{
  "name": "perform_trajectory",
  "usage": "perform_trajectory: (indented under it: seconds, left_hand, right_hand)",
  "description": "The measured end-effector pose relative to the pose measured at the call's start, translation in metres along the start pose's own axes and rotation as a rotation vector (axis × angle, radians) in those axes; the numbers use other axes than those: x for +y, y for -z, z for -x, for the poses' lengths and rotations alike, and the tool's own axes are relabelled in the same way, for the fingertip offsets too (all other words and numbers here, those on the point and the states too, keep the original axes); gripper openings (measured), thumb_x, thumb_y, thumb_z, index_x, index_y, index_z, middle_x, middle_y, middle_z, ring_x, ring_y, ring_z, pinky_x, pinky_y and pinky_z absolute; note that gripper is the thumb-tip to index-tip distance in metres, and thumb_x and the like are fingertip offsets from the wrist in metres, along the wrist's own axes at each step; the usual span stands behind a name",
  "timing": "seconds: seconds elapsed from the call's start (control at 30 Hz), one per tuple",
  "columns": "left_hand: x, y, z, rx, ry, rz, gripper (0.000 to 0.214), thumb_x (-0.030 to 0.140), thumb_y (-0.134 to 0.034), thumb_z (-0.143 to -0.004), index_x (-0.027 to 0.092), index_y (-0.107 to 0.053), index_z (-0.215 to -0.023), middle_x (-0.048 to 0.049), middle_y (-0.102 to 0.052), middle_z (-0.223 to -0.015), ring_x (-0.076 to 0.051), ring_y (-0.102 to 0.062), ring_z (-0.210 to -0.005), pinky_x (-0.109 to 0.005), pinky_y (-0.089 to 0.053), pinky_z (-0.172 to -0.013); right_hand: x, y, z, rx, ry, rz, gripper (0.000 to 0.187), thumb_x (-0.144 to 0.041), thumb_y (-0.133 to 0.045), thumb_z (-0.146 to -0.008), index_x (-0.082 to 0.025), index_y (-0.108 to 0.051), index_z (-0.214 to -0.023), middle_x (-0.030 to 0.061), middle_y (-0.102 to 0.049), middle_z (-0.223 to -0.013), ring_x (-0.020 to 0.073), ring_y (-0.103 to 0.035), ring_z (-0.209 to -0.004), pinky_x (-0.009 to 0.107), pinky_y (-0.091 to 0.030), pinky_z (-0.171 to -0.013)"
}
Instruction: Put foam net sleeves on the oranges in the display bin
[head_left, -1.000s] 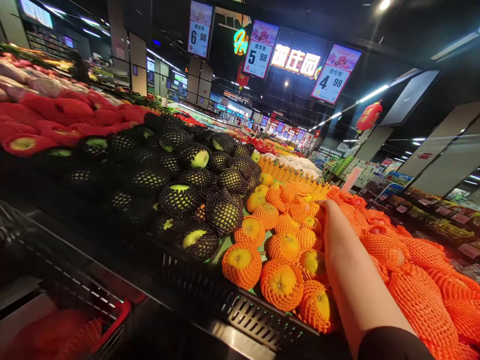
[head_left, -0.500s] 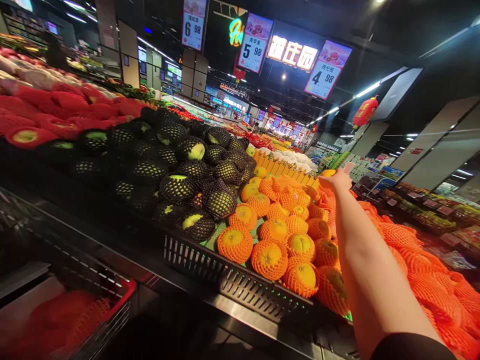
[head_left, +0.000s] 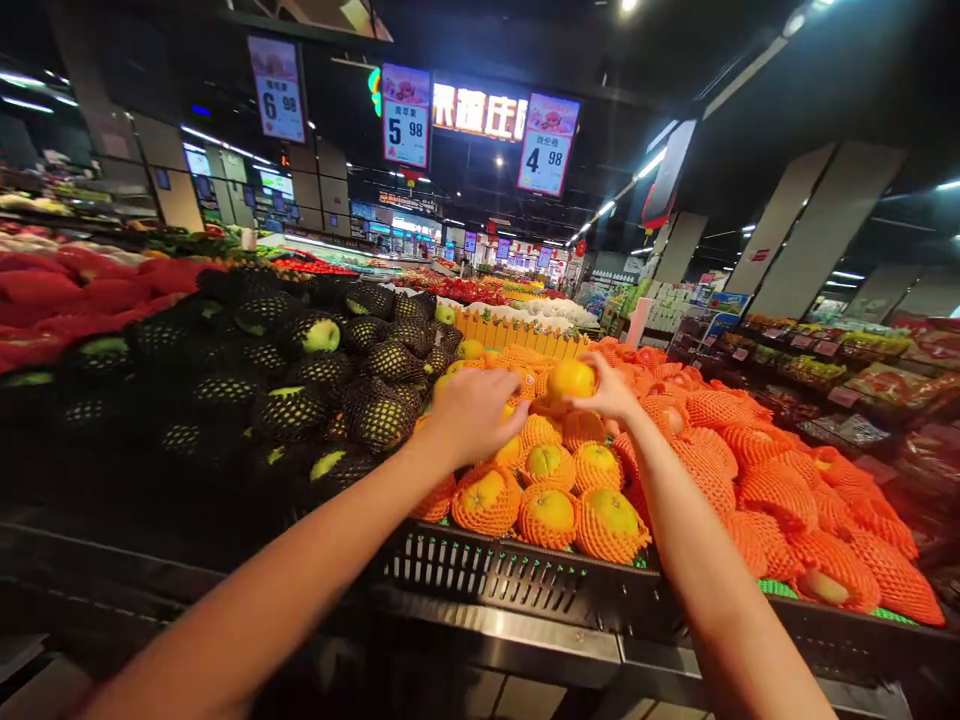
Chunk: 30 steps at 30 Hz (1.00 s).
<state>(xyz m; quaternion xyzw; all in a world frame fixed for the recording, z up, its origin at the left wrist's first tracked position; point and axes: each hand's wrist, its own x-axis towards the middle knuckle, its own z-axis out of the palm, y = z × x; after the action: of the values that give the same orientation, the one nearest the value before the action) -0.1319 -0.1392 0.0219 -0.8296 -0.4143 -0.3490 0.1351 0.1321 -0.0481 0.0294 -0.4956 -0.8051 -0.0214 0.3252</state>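
Observation:
My right hand (head_left: 611, 396) grips a bare orange (head_left: 571, 380) and holds it above a black crate (head_left: 525, 580) of oranges in orange foam nets (head_left: 551, 512). My left hand (head_left: 472, 415) reaches in beside that orange, fingers curled over the netted oranges below; what lies under the fingers is hidden. Both arms stretch forward over the crate's front edge.
Left of the oranges lie green fruits in black nets (head_left: 300, 385), then red-netted fruits (head_left: 75, 300). To the right is a heap of fruits in orange nets (head_left: 780, 490). Price signs (head_left: 406, 117) hang overhead. A yellow picket divider (head_left: 517, 332) stands behind the oranges. Shelves (head_left: 862, 370) line the aisle at right.
My right hand has lifted an orange off the pile and drawn it back toward me. My left arm has come into view and reached the oranges. The view has swung right.

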Motion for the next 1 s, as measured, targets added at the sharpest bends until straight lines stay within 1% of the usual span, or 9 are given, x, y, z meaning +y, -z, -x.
perform_trajectory:
  seconds: [0.1, 0.2, 0.3, 0.43, 0.6, 0.67, 0.73, 0.83, 1.0]
  left_hand:
    - [-0.002, -0.042, -0.044, -0.344, 0.166, 0.255, 0.05, 0.045, -0.06, -0.088, 0.011, -0.055, -0.125, -0.0179, -0.06, -0.128, -0.03, -0.061, -0.111, -0.041, -0.051, -0.092]
    - [-0.008, -0.078, -0.069, -0.583, 0.076, 0.581, 0.064, 0.047, -0.07, -0.079, 0.015, -0.052, -0.13, -0.0126, -0.062, -0.13, -0.029, -0.063, -0.111, -0.036, -0.052, -0.091]
    - [-0.013, -0.094, -0.07, -0.553, -0.055, 0.691, 0.087, 0.048, -0.083, -0.064, 0.018, -0.047, -0.137, -0.0117, -0.061, -0.132, -0.031, -0.062, -0.115, -0.039, -0.051, -0.096]
    - [-0.018, -0.099, -0.063, -0.476, 0.03, 0.695, 0.096, 0.055, -0.089, -0.053, 0.015, -0.05, -0.131, -0.0166, -0.06, -0.13, -0.035, -0.06, -0.116, -0.047, -0.05, -0.097]
    - [-0.027, -0.107, -0.063, -0.469, 0.058, 0.754, 0.085, 0.058, -0.084, -0.062, 0.016, -0.053, -0.128, -0.015, -0.06, -0.129, -0.032, -0.06, -0.114, -0.045, -0.05, -0.096]
    - [-0.027, -0.111, -0.064, -0.482, 0.016, 0.791, 0.08, 0.054, -0.085, -0.063, 0.018, -0.055, -0.127, -0.0134, -0.059, -0.131, -0.03, -0.059, -0.117, -0.044, -0.049, -0.099]
    - [-0.025, -0.113, -0.064, -0.47, -0.035, 0.784, 0.08, 0.05, -0.087, -0.06, 0.018, -0.056, -0.127, -0.0136, -0.057, -0.134, -0.031, -0.056, -0.121, -0.046, -0.046, -0.103]
    - [-0.02, -0.113, -0.065, -0.442, -0.092, 0.786, 0.083, 0.046, -0.088, -0.057, 0.017, -0.055, -0.127, -0.0143, -0.054, -0.136, -0.032, -0.052, -0.125, -0.048, -0.042, -0.107]
    - [-0.017, -0.109, -0.062, -0.48, -0.094, 0.811, 0.077, 0.04, -0.085, -0.062, 0.02, -0.049, -0.126, -0.0111, -0.059, -0.126, -0.029, -0.058, -0.114, -0.045, -0.048, -0.099]
  right_hand:
    - [-0.007, -0.006, 0.018, -0.201, 0.113, 0.084, 0.073, -0.048, -0.078, -0.064, -0.021, -0.048, -0.126, 0.0091, -0.067, -0.113, 0.0284, -0.064, -0.094, 0.037, -0.049, -0.079]
    - [-0.009, -0.002, 0.026, -0.228, 0.134, 0.118, 0.073, -0.054, -0.079, -0.063, -0.022, -0.05, -0.122, 0.0093, -0.068, -0.111, 0.0294, -0.066, -0.092, 0.037, -0.049, -0.075]
    - [-0.008, -0.002, 0.028, -0.234, 0.141, 0.14, 0.074, -0.056, -0.083, -0.058, -0.023, -0.053, -0.118, 0.0089, -0.07, -0.109, 0.031, -0.067, -0.093, 0.038, -0.049, -0.076]
    - [-0.007, -0.003, 0.027, -0.228, 0.197, 0.02, 0.081, -0.05, -0.087, -0.056, -0.024, -0.054, -0.125, 0.0082, -0.067, -0.122, 0.0305, -0.065, -0.108, 0.04, -0.05, -0.089]
    - [0.002, 0.009, 0.019, -0.343, 0.093, -0.336, 0.078, -0.046, -0.089, -0.053, -0.022, -0.061, -0.121, 0.0083, -0.065, -0.125, 0.0262, -0.062, -0.115, 0.041, -0.048, -0.1]
    - [0.01, 0.012, 0.015, -0.223, -0.088, -0.47, 0.061, -0.051, -0.083, -0.061, -0.02, -0.065, -0.111, 0.0081, -0.07, -0.104, 0.0232, -0.066, -0.096, 0.039, -0.053, -0.087]
    - [0.021, 0.009, 0.015, 0.084, -0.238, -0.569, 0.049, -0.062, -0.071, -0.072, -0.018, -0.064, -0.095, 0.005, -0.067, -0.082, 0.0194, -0.064, -0.077, 0.036, -0.053, -0.077]
    - [0.037, -0.003, 0.02, 0.439, -0.337, -0.627, 0.05, -0.069, -0.049, -0.081, -0.019, -0.059, -0.084, 0.0047, -0.061, -0.079, 0.0188, -0.061, -0.078, 0.034, -0.051, -0.08]
    - [0.052, -0.02, 0.03, 0.394, -0.463, -0.726, 0.036, -0.048, -0.037, -0.081, -0.021, -0.053, -0.098, 0.0053, -0.057, -0.093, 0.0176, -0.055, -0.073, 0.029, -0.046, -0.063]
